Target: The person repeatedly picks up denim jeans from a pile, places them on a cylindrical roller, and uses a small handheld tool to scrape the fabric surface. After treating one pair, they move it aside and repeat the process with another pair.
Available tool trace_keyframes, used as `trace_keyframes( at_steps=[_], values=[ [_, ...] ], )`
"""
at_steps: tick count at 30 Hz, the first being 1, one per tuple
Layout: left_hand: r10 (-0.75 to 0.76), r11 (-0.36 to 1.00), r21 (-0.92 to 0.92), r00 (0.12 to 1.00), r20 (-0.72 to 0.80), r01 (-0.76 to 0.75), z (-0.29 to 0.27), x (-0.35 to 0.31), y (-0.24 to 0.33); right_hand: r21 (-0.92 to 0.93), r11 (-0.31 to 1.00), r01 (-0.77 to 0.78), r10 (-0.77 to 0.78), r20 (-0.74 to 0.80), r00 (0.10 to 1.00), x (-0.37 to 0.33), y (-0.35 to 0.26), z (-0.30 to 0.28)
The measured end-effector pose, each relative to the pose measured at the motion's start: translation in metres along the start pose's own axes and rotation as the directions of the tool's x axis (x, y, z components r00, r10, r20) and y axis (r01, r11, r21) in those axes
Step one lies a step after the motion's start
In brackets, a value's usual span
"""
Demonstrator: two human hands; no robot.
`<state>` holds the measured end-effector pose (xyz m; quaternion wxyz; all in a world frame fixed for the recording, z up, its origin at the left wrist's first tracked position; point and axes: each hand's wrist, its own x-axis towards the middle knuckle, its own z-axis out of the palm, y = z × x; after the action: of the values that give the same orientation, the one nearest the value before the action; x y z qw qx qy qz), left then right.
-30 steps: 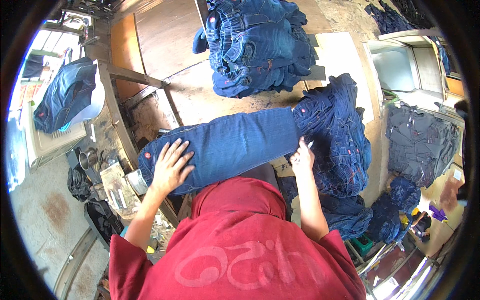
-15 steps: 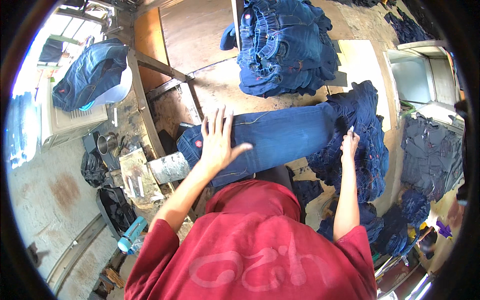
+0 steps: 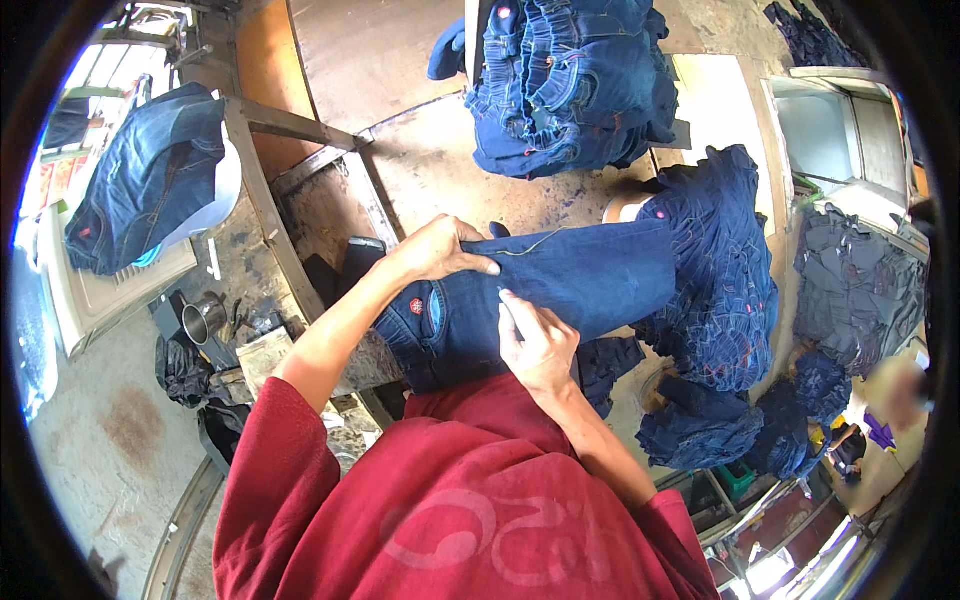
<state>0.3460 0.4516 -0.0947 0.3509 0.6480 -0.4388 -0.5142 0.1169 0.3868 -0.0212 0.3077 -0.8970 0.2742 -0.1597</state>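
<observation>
A pair of dark blue jeans [image 3: 600, 280] lies lengthwise in front of the person, its waistband end to the left and the leg reaching to the right; it is the landmark for all places here. The left hand [image 3: 440, 250] is at the far edge of the jeans, nearer the waistband end, with its thumb stretched out over the cloth and its fingers [image 3: 464, 230] bent beside that edge; whether they pinch the fabric cannot be told. The right hand [image 3: 542, 345] is over the near half of the jeans, its fingers closed around a small, slim tool [image 3: 502, 294] whose tip points to the far side, near the left thumb; most of the tool is hidden. A round red patch [image 3: 416, 306] shows on the jeans near the waistband. Beyond the jeans stands a tall denim stack [image 3: 575, 90], with gathered waistbands facing up. At the right end of the jeans, a crumpled denim pile [image 3: 720, 290] adjoins the leg, and farther right lies a heap of dark grey garments [image 3: 860, 290]. Well to the left of the jeans are a metal cup [image 3: 204, 318] and another blue garment [image 3: 150, 180] draped over a pale box [image 3: 110, 295].
</observation>
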Motion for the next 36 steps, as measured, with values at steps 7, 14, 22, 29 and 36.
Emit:
trace_keyframes(
  at_steps=[7, 14, 22, 29, 36],
  values=[
    [0.238, 0.968, 0.135, 0.949, -0.208, -0.213, 0.004, 0.003, -0.01, -0.151, 0.988, -0.023, 0.027, 0.027, 0.999, 0.012, -0.004, 0.029],
    [0.143, 0.987, 0.096, 0.972, -0.188, -0.127, 0.008, 0.001, -0.014, -0.208, 0.974, -0.091, 0.125, 0.155, 0.98, 0.016, -0.012, 0.024],
    [0.173, 0.98, 0.126, 0.966, -0.193, -0.151, 0.009, -0.001, -0.016, -0.194, 0.977, -0.086, 0.113, 0.137, 0.984, 0.02, -0.009, 0.029],
    [0.153, 0.984, 0.116, 0.97, -0.19, -0.132, 0.007, 0.002, -0.011, -0.082, 0.987, -0.139, 0.147, 0.1, 0.984, 0.019, -0.01, 0.024],
    [0.057, 0.995, 0.085, 0.984, -0.168, -0.043, 0.006, 0.0, -0.007, -0.212, 0.966, -0.146, 0.2, 0.258, 0.945, 0.02, -0.012, 0.019]
  ],
)
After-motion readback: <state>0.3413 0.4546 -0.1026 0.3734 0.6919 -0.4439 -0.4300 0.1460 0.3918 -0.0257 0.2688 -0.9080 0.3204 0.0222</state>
